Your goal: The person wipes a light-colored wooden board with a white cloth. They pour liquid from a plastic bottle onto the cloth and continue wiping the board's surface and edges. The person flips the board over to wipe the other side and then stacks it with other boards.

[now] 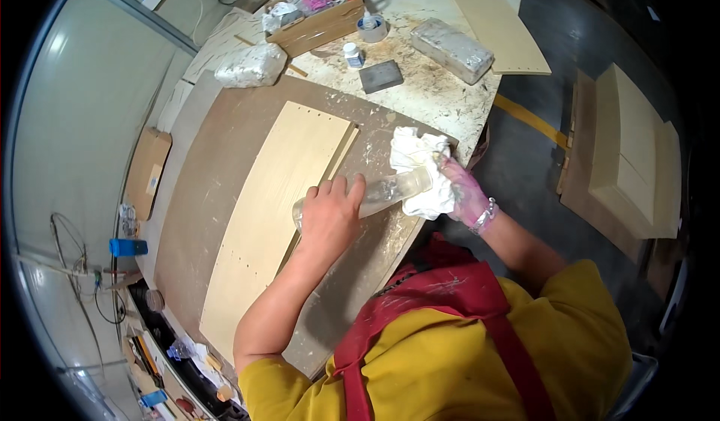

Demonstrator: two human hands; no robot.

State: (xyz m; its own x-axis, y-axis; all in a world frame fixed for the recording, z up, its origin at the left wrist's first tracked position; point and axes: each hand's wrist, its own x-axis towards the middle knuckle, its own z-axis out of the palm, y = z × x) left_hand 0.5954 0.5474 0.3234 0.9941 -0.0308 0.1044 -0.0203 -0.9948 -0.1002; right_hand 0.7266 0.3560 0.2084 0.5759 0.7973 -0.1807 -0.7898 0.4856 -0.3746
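Observation:
My left hand (330, 212) is wrapped round a clear plastic bottle (384, 193), which is tilted over on its side. The bottle's mouth end points right, against a crumpled white cloth (411, 151). My right hand (463, 192), in a thin pinkish glove or stained pink, grips that cloth; its fingertips are partly hidden in the folds. Beneath my left hand lies a pale wooden panel (259, 188) with small holes along its ends. The panel rests on a brown board (217, 136) on the workbench.
Behind the board are a wrapped block (251, 65), a small white bottle (353, 55), a grey sanding block (381, 76), a tape roll (373, 29) and a larger dusty block (452, 49). A cardboard box (319, 27) stands farther back. Stacked panels (626, 158) are at the right.

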